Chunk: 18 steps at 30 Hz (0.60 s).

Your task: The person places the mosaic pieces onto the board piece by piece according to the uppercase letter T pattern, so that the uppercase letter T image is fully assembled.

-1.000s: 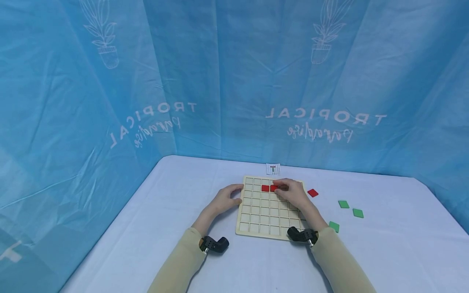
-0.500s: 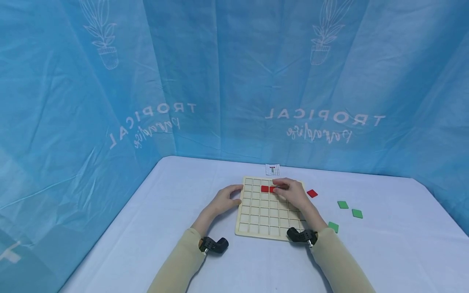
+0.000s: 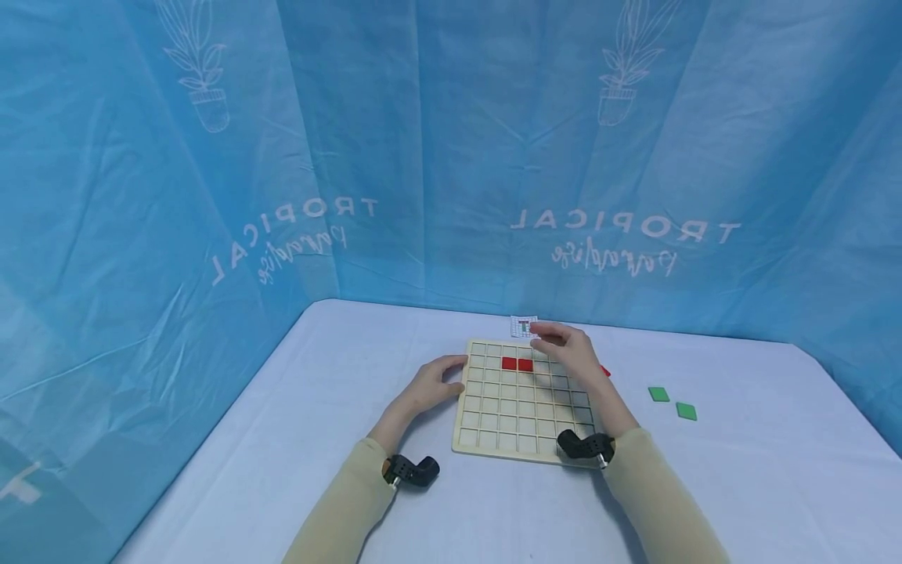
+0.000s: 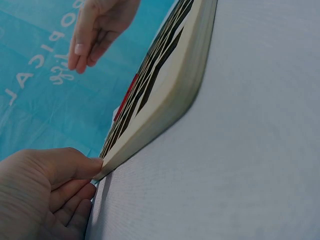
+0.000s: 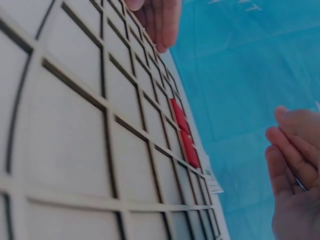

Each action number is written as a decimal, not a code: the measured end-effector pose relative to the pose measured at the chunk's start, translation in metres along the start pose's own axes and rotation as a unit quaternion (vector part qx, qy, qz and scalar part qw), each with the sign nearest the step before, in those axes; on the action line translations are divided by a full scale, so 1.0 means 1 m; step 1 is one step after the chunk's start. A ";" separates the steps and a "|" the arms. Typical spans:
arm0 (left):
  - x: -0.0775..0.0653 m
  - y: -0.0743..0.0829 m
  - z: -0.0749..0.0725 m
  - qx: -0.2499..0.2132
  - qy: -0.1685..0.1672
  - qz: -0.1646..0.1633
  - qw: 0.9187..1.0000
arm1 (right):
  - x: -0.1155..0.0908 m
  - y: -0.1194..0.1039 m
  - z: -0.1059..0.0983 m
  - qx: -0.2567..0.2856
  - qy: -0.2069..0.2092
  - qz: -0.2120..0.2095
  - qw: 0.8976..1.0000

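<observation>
See pale grid board [image 5: 80,117] at left, two red tiles [image 5: 189,148] in neighbouring cells toward far edge. Note left hand [image 5: 159,22] up top by board edge, right hand [image 5: 299,167] at right, apart from board, blue cloth [image 5: 235,85] behind.

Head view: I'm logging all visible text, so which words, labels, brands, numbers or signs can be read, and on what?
"TROPICAL": mirrored, on the back curtain and again on the left curtain.
"paradise": mirrored script, beneath "TROPICAL" on both.
White mark at the picture's left edge, on the left curtain: cut off, unreadable.
Card: any writing on it is too small to read.
</observation>
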<state>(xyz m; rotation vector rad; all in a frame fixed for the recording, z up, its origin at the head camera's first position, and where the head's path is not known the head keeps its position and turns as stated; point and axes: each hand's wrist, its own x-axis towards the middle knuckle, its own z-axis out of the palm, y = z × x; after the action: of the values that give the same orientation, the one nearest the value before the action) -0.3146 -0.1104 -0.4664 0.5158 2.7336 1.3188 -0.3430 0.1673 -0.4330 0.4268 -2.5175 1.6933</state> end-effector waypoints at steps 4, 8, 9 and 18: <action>0.001 -0.001 0.001 0.000 0.002 0.003 1.000 | -0.001 -0.005 -0.010 -0.002 0.005 0.002 1.000; 0.000 -0.001 0.001 -0.004 0.001 0.003 1.000 | -0.005 -0.007 -0.020 0.000 0.009 0.000 1.000; 0.000 0.000 0.001 -0.004 0.001 0.003 1.000 | -0.006 -0.007 -0.022 0.002 0.010 -0.002 1.000; -0.001 0.002 0.000 0.003 -0.001 -0.002 1.000 | -0.014 0.000 -0.049 -0.014 0.033 0.009 0.999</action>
<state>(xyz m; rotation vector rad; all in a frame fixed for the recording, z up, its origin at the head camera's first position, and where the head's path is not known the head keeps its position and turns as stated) -0.3136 -0.1094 -0.4653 0.5130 2.7363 1.3080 -0.3342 0.2148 -0.4174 0.3423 -2.5013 1.6483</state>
